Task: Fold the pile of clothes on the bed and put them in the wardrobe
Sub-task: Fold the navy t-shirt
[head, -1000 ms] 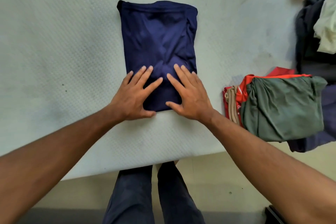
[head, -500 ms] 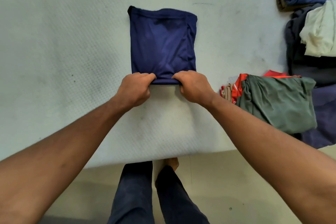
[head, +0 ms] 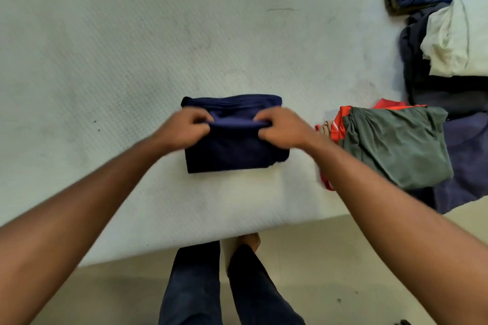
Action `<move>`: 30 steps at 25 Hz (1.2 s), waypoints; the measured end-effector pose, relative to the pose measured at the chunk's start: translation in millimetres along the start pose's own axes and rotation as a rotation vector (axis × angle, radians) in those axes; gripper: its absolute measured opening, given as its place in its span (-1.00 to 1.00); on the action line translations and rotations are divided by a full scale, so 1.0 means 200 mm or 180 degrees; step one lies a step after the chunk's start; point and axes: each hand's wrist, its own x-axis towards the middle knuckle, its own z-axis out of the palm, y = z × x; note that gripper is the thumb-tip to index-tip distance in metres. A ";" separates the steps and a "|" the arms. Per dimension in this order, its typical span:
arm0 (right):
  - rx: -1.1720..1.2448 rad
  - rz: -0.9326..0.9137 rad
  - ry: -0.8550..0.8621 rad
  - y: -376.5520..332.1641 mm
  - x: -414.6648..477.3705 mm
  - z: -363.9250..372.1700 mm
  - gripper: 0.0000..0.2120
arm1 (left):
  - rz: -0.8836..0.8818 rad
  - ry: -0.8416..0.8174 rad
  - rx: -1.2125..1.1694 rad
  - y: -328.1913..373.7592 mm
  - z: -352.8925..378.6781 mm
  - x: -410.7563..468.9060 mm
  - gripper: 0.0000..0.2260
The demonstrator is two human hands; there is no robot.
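With left hand and right hand, fingers curled, pinching the turned-over fold of a navy garment lying flat on the white bed, close to its near edge. Just to the right, apart from it, a stack of folded clothes topped in grey-green. Farther back, an unfolded pile at the bed's right side.

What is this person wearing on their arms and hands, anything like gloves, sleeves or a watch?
Nothing that shows. The left hand and right hand are bare: no gloves, no rings that I can make out through the blur. The left forearm and right forearm are uncovered to the frame edge: no sleeves, watch or bands. Below, dark navy trousers and a bare foot show.
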 end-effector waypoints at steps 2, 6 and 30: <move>0.0501 0.0241 0.0355 -0.02 0.12 -0.11 -0.80 | -0.0253 0.0330 -0.0518 0.03 -0.09 0.13 -0.79; 0.0336 0.0757 0.0546 0.03 0.22 -0.12 -0.62 | -0.0306 0.0914 0.0208 0.03 -0.10 0.23 -0.79; -0.0885 0.0347 0.0632 -0.13 0.10 0.17 -0.70 | 0.0457 0.0216 0.1796 0.03 0.19 0.11 -0.60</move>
